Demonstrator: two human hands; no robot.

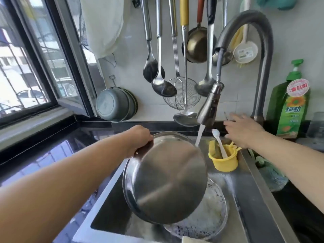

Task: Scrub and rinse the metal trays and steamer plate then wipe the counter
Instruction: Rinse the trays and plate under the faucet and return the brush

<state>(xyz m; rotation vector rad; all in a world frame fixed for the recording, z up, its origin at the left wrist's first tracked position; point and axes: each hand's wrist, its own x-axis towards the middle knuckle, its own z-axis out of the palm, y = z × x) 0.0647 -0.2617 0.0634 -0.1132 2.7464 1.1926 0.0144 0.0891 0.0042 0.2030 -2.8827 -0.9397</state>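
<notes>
Sunlit kitchen tiles are backing a stainless steel sink (252, 199), where water is streaming from the grey pull-out faucet head (209, 106). Over the sink, the left hand (140, 137) is gripping the far rim of a round shiny metal tray (166, 183), tilting its underside toward the camera. Below the tray, a perforated round steamer plate (212, 216) is lying soapy in the sink. At the sink's back edge, the right hand (243, 130) is reaching with fingers spread, holding nothing, just above a yellow plastic cup (224, 163) containing a white brush (219, 142). Right of the sink, a green dish soap bottle (292, 106) is standing.
</notes>
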